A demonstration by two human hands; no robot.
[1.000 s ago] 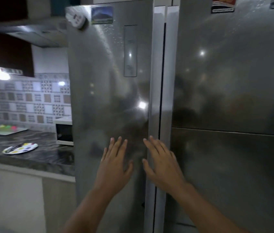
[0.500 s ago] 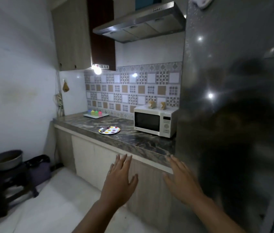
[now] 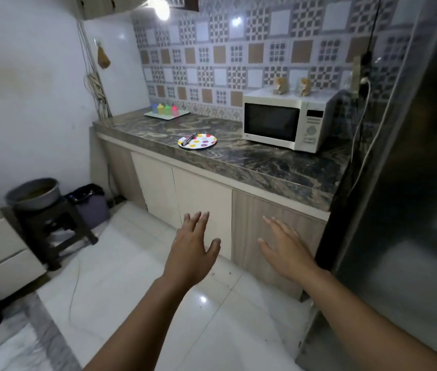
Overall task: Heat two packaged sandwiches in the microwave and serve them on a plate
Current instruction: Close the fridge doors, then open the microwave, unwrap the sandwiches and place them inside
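A white microwave [image 3: 284, 123] stands on the dark marble counter [image 3: 252, 159] with its door closed. Two packaged sandwiches [image 3: 291, 86] sit upright on top of it. Left of the microwave lies a polka-dot plate [image 3: 197, 141] with dark tongs [image 3: 189, 139] resting across it. My left hand [image 3: 192, 250] and my right hand [image 3: 285, 249] are stretched out in front of me, palms down, fingers straight, holding nothing. Both hover before the cabinet doors below the counter.
A steel fridge [image 3: 410, 183] fills the right side, close to my right arm. A tray with coloured cups [image 3: 166, 111] sits at the counter's far left. On the floor at left stand a stool with a metal basin [image 3: 34, 194] and a bin [image 3: 89, 204].
The view has swung left and downward, away from the fridge door toward the counter and floor. Both hands stay stretched out and empty, now clear of the fridge.
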